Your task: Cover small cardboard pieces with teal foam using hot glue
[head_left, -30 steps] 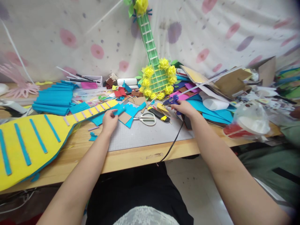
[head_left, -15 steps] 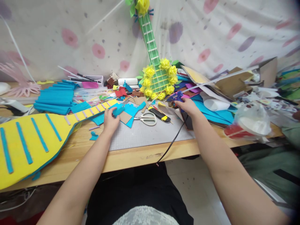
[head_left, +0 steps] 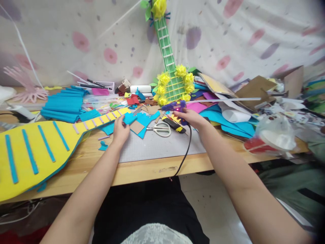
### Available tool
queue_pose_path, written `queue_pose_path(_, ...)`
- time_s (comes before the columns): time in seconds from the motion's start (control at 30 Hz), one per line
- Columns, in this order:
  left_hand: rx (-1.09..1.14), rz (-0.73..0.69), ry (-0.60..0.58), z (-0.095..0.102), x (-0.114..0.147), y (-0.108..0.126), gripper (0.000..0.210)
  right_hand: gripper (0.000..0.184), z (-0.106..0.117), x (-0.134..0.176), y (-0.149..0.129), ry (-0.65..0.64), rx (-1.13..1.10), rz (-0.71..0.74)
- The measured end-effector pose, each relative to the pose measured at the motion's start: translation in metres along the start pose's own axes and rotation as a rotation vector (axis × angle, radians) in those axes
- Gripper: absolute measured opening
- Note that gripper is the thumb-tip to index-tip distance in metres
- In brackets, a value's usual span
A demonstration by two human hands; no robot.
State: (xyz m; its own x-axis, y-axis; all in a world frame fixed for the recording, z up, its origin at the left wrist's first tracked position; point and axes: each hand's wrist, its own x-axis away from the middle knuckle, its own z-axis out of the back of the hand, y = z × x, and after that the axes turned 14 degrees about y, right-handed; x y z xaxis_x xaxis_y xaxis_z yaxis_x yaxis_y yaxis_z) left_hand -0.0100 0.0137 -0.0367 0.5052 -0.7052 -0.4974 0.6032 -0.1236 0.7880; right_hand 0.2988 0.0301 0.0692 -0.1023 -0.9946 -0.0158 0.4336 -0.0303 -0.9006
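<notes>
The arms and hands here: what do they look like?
They are a person's. The bare left hand and bare right hand wear no visible gloves, and no sleeves, watches or bracelets show. Pale, lacy-patterned fabric and black cloth appear below.

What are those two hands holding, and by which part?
The right hand holds a purple hot glue gun by its handle. The left hand is at a blue piece; whether it grips it cannot be told.

Flat grey cutting mat. Left of the mat, yellow paddle-shaped craft: blue edging, blue stripes on the body, lilac on the neck. At the mat's far right, violet-blue plastic glue gun. Behind the mat, green guitar-shaped craft, yellow paper flowers; farther back, white draped sheet, pink and purple spots.
</notes>
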Motion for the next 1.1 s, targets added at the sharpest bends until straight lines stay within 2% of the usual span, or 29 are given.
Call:
queue_pose_path(0.07, 0.023, 0.007, 0.005, -0.001, -0.001, -0.003, 0.054, 0.037, -0.020, 0.007, -0.014, -0.132, 0.002, 0.057)
queue_pose_path(0.17, 0.066, 0.010, 0.006, -0.002, 0.000, -0.005, 0.056, 0.035, -0.050, 0.017, -0.035, -0.233, 0.130, 0.125)
queue_pose_path(0.27, 0.087, 0.023, -0.007, -0.002, 0.000, -0.005, 0.056, 0.039, -0.073, 0.023, -0.049, -0.256, 0.306, 0.156)
queue_pose_path(0.4, 0.112, 0.047, -0.015, -0.001, -0.001, -0.005, 0.056, 0.039, -0.093, 0.024, -0.053, -0.202, 0.481, 0.218)
queue_pose_path(0.63, 0.175, 0.122, -0.019, -0.004, -0.005, -0.010, 0.058, 0.043, -0.108, 0.015, -0.047, -0.246, 0.435, 0.204)
queue_pose_path(0.9, 0.320, 0.373, -0.012, -0.004, -0.009, -0.008, 0.063, 0.046, -0.105, 0.019, -0.054, -0.247, 0.455, 0.203)
queue_pose_path(1.1, 0.362, 0.312, 0.037, -0.002, -0.011, -0.008, 0.055, 0.047, -0.108, 0.016, -0.050, -0.271, 0.442, 0.222)
